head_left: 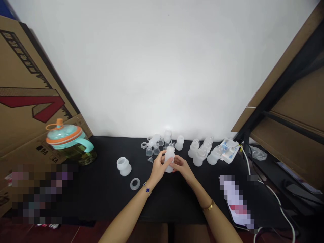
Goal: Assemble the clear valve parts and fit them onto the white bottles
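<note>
A small frosted white baby bottle stands nearly upright between my two hands, its narrow neck at the top. My left hand wraps its left side, with the thumb across the front. From the right, my right hand grips it, fingers partly hidden behind it. To the left sit a wide-mouthed white bottle body and a translucent ring. Behind my hands lie clear domed caps, a small ring and further bottle parts. Several bottles with clear caps are grouped to the right.
A teal-lidded jug stands at the left by a cardboard box. To the right are a white and blue packet, a phone and a white cable. A white wall rises behind the black table.
</note>
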{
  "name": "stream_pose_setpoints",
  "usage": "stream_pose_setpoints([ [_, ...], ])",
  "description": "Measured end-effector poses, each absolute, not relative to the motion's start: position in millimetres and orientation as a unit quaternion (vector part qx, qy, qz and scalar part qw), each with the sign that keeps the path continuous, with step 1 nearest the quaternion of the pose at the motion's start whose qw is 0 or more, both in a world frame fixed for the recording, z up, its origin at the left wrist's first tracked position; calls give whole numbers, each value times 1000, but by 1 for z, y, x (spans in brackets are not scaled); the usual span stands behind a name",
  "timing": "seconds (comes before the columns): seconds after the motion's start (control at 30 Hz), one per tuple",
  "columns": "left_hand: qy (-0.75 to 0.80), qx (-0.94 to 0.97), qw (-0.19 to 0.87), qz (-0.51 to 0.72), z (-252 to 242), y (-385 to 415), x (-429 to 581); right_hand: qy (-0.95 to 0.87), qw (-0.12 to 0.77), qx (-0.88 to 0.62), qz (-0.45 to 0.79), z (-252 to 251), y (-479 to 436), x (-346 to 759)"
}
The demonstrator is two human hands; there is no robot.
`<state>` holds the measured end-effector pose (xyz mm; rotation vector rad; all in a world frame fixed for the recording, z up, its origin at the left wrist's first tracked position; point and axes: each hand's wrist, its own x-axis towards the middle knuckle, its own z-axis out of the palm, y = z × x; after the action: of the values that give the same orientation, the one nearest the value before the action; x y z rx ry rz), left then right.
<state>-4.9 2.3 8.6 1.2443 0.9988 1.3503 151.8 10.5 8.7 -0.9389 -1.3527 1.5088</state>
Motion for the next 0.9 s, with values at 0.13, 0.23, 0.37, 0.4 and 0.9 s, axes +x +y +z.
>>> stream_pose_setpoints([
  [0.13,409,520,513,547,11,2,-6,-525,443,-392,612,12,9,151],
  [0.23,423,527,497,545,10,3,-7,-516,449,-396,612,12,9,152],
  [0.37,443,549,459,540,7,5,-9,-510,463,-408,600,11,10,153],
  [0.4,443,552,459,537,7,6,-9,-509,465,-412,596,11,10,153],
  [0.9,438,556,467,530,6,7,-10,-504,475,-432,578,8,13,153],
])
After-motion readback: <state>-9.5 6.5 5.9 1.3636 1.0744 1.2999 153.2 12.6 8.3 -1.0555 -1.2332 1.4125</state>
